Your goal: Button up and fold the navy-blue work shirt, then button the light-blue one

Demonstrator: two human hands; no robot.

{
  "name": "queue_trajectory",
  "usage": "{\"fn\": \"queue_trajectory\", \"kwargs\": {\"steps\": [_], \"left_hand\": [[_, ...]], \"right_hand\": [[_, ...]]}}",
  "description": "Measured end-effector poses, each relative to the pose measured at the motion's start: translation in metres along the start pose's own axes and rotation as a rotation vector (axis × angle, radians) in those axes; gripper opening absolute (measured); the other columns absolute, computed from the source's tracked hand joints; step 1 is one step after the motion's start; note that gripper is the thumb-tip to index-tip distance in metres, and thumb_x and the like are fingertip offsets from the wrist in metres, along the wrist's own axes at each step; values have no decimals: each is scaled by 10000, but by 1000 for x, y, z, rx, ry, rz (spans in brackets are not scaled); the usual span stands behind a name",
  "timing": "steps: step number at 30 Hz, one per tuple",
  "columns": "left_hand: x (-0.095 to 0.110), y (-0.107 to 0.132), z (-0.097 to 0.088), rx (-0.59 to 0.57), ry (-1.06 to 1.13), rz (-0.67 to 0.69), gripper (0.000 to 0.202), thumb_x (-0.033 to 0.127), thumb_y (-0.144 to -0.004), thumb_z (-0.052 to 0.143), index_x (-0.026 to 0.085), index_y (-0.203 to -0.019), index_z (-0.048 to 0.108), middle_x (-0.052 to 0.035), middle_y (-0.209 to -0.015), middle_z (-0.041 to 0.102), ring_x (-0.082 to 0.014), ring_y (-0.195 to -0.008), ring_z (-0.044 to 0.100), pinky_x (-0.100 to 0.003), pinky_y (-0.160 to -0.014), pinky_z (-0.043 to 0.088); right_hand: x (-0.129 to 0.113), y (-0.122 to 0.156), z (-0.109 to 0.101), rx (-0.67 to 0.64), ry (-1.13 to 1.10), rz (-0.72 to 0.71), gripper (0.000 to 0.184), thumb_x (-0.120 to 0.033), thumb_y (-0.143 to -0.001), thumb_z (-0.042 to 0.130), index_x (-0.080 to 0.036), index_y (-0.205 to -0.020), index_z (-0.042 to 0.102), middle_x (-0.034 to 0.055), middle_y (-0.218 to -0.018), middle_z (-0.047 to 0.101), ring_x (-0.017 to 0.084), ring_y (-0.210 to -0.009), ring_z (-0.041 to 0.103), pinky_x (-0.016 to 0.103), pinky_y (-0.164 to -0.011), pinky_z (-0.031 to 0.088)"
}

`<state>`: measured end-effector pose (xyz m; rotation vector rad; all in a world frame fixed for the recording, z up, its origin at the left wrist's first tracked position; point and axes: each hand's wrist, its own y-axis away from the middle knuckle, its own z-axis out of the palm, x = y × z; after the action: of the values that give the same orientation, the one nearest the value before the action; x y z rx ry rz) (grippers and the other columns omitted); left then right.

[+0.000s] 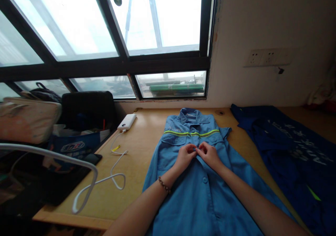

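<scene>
A blue work shirt (pixel 181 201) with a yellow-green reflective stripe lies front up on the wooden table, collar toward the window. My left hand (pixel 186 156) pinches the front placket at chest height, just below the stripe. Right beside it, my right hand (pixel 208 154) pinches the same placket, and the fingertips of both hands nearly meet. Whatever small part sits between the fingertips is hidden. Lower on the placket a button (pixel 205 180) shows. A beaded bracelet (pixel 164 185) circles my left wrist.
Left of the shirt a white power bank (pixel 127 122) lies on the table (pixel 141 148), its white cable (pixel 115 175) looping toward me. A dark blue garment (pixel 286 145) spreads out at the right. Bags (pixel 28 118) and a black chair (pixel 88 106) stand beyond the left edge.
</scene>
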<state>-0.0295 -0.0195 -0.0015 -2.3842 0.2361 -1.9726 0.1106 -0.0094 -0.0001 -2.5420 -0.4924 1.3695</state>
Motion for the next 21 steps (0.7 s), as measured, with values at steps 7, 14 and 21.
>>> {"fn": "queue_trajectory", "kwargs": {"steps": [7, 14, 21], "left_hand": [[-3, -1, -1, -4, -26, 15, 194, 250, -654, 612, 118, -796, 615, 2, -579, 550, -88, -522, 462, -189, -490, 334], [-4, -3, -4, -12, -63, 60, 163, 166, -624, 602, 129, -781, 622, 10, -588, 539, -86, -533, 451, -191, -510, 335], [0, -1, -3, -1, -109, 75, 155, 146, -644, 560, 134, -786, 622, 13, -580, 535, -88, -522, 440, -193, -502, 324]], "right_hand": [[4, -1, -1, -39, 28, 2, 153, -321, -712, 542, -182, -649, 528, -44, -457, 449, 103, -440, 439, 220, -463, 315], [0, 4, 1, -73, 247, -32, 168, -310, -784, 468, -171, -771, 563, 20, -577, 574, 145, -550, 543, 233, -511, 325], [-9, 9, -3, -131, 528, -118, 219, -297, -856, 366, -171, -828, 544, 81, -710, 632, 187, -631, 596, 246, -516, 315]]}}
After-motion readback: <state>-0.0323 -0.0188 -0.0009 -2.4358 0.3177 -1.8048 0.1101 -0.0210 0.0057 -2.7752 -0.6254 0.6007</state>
